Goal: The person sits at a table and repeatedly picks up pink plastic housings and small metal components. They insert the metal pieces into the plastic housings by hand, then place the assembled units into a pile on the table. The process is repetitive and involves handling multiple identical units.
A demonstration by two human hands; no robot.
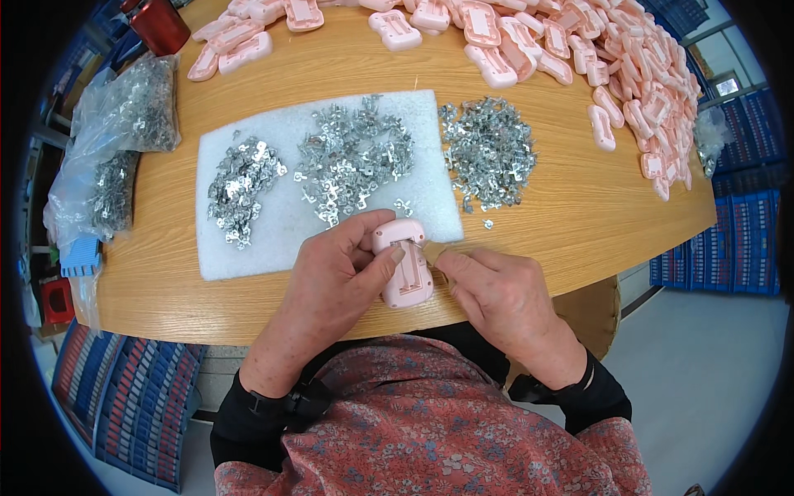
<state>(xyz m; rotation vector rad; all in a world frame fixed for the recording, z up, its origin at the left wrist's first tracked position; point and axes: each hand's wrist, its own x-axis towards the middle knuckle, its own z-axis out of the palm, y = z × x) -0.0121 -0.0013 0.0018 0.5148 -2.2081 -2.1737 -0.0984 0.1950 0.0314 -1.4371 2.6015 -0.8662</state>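
A pink plastic battery housing (413, 279) with rounded ends is in my left hand (331, 269), over the table's near edge. The left thumb presses on its upper part, beside the open battery compartment. My right hand (501, 291) is closed at the housing's upper right side, thumb and fingers pinched around a small tan piece that I cannot make out. Just beyond my hands, small metal contact plates lie in a left heap (240, 188) and a middle heap (351, 157) on a white foam sheet (285, 241). Another heap of metal plates (490, 153) lies on the wood to the right.
Many pink housings (653, 107) are piled along the far and right sides of the wooden table (562, 207). Clear bags of metal parts (124, 124) and a red canister (155, 26) stand at left. Blue racks (124, 397) flank the table.
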